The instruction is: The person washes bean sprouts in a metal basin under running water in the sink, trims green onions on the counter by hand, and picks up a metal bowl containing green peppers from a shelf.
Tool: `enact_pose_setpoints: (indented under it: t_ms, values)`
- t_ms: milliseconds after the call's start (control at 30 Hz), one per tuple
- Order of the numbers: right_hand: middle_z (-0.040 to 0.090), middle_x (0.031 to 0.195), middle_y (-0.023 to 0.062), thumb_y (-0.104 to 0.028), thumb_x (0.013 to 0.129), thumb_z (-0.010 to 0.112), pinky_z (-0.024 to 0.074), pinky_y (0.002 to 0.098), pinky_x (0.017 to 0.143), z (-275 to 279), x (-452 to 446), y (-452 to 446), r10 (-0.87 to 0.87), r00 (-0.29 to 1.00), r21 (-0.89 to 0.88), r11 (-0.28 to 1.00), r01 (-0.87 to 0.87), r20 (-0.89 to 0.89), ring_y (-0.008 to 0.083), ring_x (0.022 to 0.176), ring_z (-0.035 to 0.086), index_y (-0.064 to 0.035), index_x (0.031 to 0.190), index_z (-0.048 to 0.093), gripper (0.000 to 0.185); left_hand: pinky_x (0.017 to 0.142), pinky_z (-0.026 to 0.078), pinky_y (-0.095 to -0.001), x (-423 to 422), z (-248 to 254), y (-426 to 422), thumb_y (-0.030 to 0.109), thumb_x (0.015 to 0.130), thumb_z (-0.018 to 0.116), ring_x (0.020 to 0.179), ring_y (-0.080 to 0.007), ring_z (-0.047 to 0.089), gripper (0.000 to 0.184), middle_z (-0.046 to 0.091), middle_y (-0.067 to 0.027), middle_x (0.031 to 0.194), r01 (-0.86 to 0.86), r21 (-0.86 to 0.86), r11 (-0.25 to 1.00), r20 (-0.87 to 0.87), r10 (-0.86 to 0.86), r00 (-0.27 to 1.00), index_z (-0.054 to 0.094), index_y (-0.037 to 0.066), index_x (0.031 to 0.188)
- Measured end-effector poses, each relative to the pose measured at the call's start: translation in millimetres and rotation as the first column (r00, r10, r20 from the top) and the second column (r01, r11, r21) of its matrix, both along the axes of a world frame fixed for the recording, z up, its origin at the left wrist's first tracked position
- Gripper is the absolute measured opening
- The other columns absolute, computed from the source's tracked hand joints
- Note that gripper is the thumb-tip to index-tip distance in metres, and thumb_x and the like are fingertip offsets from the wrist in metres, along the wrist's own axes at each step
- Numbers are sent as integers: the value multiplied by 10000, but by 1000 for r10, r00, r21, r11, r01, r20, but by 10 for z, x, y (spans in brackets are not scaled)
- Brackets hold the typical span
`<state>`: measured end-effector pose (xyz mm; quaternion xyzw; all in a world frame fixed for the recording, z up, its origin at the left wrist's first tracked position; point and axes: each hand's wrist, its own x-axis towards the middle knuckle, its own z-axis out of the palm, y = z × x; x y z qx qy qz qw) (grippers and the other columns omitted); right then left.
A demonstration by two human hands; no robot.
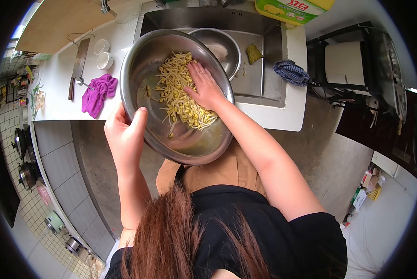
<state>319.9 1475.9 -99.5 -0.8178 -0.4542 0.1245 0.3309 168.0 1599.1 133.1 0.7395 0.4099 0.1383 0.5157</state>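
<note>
Soybean sprouts (173,100) lie heaped in my wide steel basin (136,69), mostly from its middle toward my right; a few loose ones lie off to the left on bare metal. My right hand (204,87) rests on the heap, palm down, fingers straight and close together, clasping nothing that shows; my left hand (126,132) grips the near-left rim, thumb over the edge, the other fingers mostly hidden beneath. Basin sits at a slant, over the front of the counter and part of the sink (272,88); which way it tips most, I cannot tell.

Step in hand, by my reading: handling the sprouts with the basin braced; the next move calls for a firm left grip and a light, flat right palm, lest sprouts slide over the rim.

Sink holds a second steel bowl (236,49), partly behind the basin, a yellow-green sponge (253,53) and a few scraps; white counter (55,102) at left bears a purple cloth (96,95), a cleaver (81,58) and two small white bowls (104,61); dark blue cloth (290,73) right of the sink, detergent jug (292,10) behind; farther left, lidded pots (28,176) by a tiled wall; grey floor (94,158) below.
</note>
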Motion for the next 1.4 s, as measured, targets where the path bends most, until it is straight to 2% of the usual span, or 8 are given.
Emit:
enact_pose_setpoints:
  t_ms: [133, 233, 967, 1067, 1167, 1267, 1400]
  values:
    - [186, 1535, 193, -462, 934, 438, 132, 406, 1170, 7, -1, -4, 1, 1000, 5, 1000, -1, -12, 315, 1432, 157, -14, 1475, 188, 746, 630, 346, -176, 6, 14, -12, 66, 835, 620, 685, -17, 427, 146, 537, 66, 766, 4, 4, 1000, -3, -4, 1000, 627, -11, 958]
    - [189, 1535, 193, -458, 933, 441, 132, 406, 1170, 1, 3, 2, 2, 1000, 3, 1000, -2, -2, 315, 1432, 159, -15, 1475, 187, 746, 516, 294, -182, 48, 4, -53, 60, 796, 631, 579, -7, 355, 92, 479, 84, 649, -35, 46, 998, 72, 32, 997, 627, -11, 855]
    - [181, 1537, 192, -468, 938, 428, 128, 416, 1170, 20, 6, 1, 6, 1000, -15, 1000, -6, -2, 308, 1435, 151, -18, 1477, 186, 743, 516, 282, -186, 18, -19, -39, 56, 804, 623, 583, -7, 348, 66, 463, 83, 642, -21, 54, 998, 65, 18, 998, 602, -4, 819]
    - [209, 1526, 202, -468, 943, 419, 134, 439, 1165, 73, 20, 7, 8, 997, -12, 1000, -9, -72, 325, 1426, 177, -13, 1464, 225, 719, 518, 281, -186, 4, -37, -3, 58, 808, 619, 583, -6, 353, 77, 464, 83, 641, -46, 37, 998, 63, 44, 997, 615, -9, 845]
    - [249, 1507, 214, -471, 948, 406, 150, 463, 1156, 273, -58, 81, -72, 997, -11, 997, 72, -18, 352, 1409, 218, -14, 1440, 288, 682, 519, 280, -184, -30, -49, 22, 58, 812, 614, 583, -6, 355, 92, 465, 84, 641, -69, 23, 997, 81, 67, 994, 627, -13, 869]
    - [289, 1483, 227, -434, 927, 462, 177, 475, 1147, 510, -258, 278, 7, 987, 55, 998, -16, 163, 364, 1386, 268, -28, 1419, 337, 650, 520, 278, -184, -54, -70, 41, 59, 816, 613, 583, -6, 352, 97, 463, 84, 642, -75, 17, 997, 94, 73, 993, 631, -15, 876]
    - [336, 1469, 186, -365, 886, 541, 199, 480, 1140, 756, -596, 526, 206, 971, 198, 954, -227, 123, 334, 1376, 298, -43, 1411, 357, 642, 516, 271, -185, -48, -90, 39, 59, 814, 617, 581, -7, 343, 84, 452, 85, 638, -59, 37, 998, 109, 55, 993, 618, -17, 850]
